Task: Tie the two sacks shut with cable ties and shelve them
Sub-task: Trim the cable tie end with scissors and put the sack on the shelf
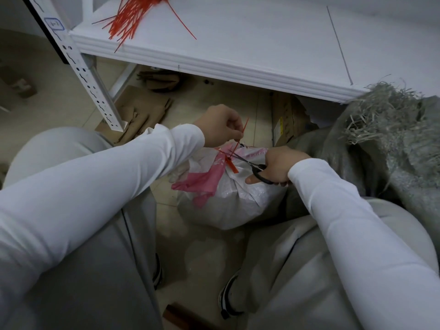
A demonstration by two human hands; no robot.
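1. White woven sack (235,206) with a pink plastic liner stands on the tiled floor (204,103) between my knees. Its neck is gathered, with a red cable tie (246,123) cinched round it.
2. Left hand (220,126) pinches the tie's free tail and holds it up taut, so the blades meet a firm strand.
3. Right hand (277,166) grips the black-handled scissors (256,168), blades at the tail just beside the lock. Judged step: trimming the excess.
4. Grey woven sack (381,144) leans at my right, frayed mouth open, not yet tied.
5. Bundle of spare red ties (129,17) lies on the white metal shelf (262,44), near for the second sack.
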